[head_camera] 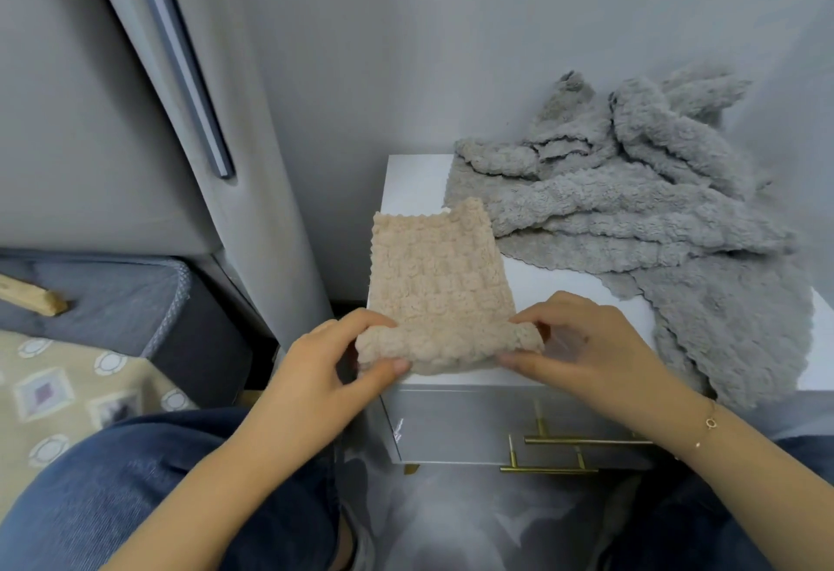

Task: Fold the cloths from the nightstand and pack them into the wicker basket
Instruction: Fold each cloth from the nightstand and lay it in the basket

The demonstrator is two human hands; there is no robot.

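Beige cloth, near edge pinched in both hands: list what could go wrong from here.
1. The beige cloth overhangs the nightstand at its left edge; it may slide off when released.
2. The grey cloths lie heaped right beside it and could get dragged along.
3. Left hand and right hand grip only corners, so the fold may skew.

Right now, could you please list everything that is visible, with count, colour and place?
beige cloth: one, beige, front left of the nightstand top, near corners pinched
grey cloths: a pile, count unclear, grey, back and right of the nightstand
nightstand: one, white top, grey drawers, gold handles, centre
bed: one, grey, left
wicker basket: not in view
bracelet: one, gold, right wrist
hands: left hand and right hand, both holding the beige cloth
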